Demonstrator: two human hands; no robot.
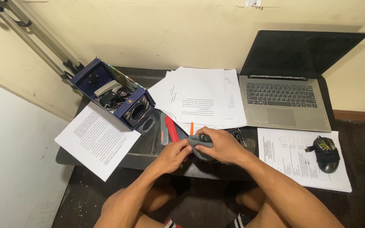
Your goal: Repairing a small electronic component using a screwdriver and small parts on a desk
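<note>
Our right hand grips a grey cloth wrapped around an orange-tipped pen at the desk's front edge, while our left hand pinches the cloth's near corner. We judge the wiping midway. Its long axis runs front to back, tip pointing toward the paper stack.

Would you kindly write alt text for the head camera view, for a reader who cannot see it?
Seen from above, a person's right hand holds a grey cloth around an orange-tipped tool, and the left hand touches the cloth. On the dark desk lie loose papers, an open blue box, an open laptop and a mouse.
</note>
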